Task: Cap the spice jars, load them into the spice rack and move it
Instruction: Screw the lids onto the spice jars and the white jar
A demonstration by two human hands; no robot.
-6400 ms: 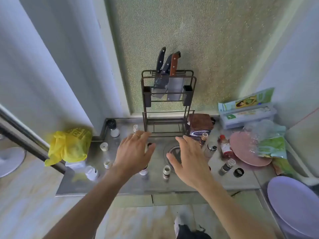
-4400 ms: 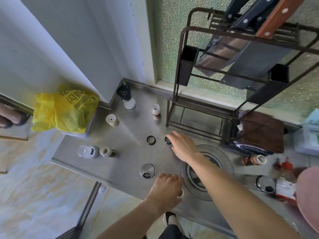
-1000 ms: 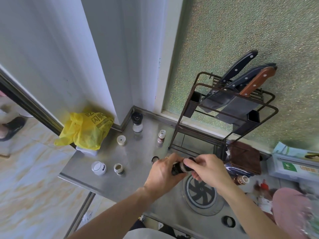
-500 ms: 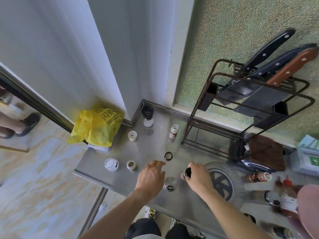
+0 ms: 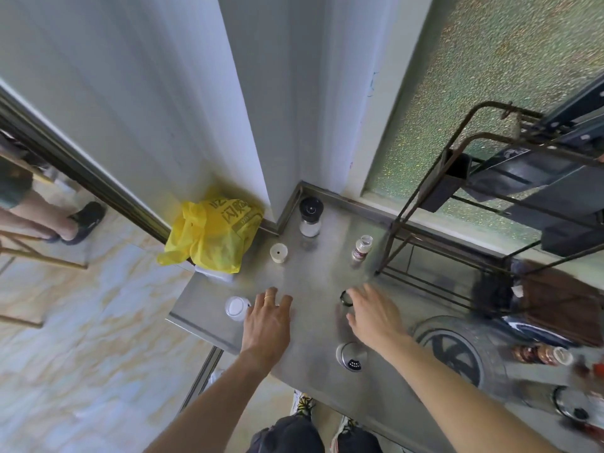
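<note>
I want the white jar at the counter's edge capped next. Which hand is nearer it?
Left. The left hand lies just beside the white jar; the right hand is farther off, by the black ring.

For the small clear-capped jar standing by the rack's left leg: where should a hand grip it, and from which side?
The small jar stands upright near the rack, its front and left sides facing bare counter. Probably best to pinch its body just below the cap, coming from the front-left or from above; the rack's leg crowds its right side. The right hand is nearer.
</note>
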